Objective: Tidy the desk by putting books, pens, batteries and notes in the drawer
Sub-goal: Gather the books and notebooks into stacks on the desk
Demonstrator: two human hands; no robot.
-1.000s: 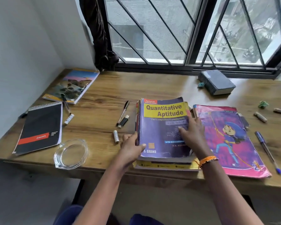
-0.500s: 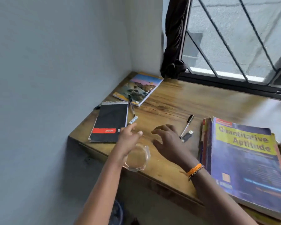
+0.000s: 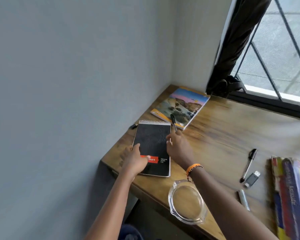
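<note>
A black spiral pad point(image 3: 152, 141) with a red label lies near the desk's left corner. My left hand point(image 3: 134, 161) grips its left edge, thumb on the cover by the label. My right hand point(image 3: 179, 149) holds the pad's right edge with curled fingers. A black pen point(image 3: 173, 119) lies from a landscape-cover notebook point(image 3: 180, 106) down to my right fingers. Further right on the wooden desk point(image 3: 223, 132) lie another pen point(image 3: 249, 164), a USB stick point(image 3: 251, 179) and a slim silver cylinder point(image 3: 243, 199). A stack of books point(image 3: 293, 196) sits at the right edge of view.
A clear glass dish point(image 3: 187, 203) stands at the desk's front edge under my right forearm. A small black cap-like object point(image 3: 133, 126) lies left of the pad by the wall. A dark curtain point(image 3: 232, 49) hangs at the barred window. No drawer is visible.
The view swung left from the book stack. Both hands left the books, passed over the glass dish and now hold the spiral pad by its two side edges.
</note>
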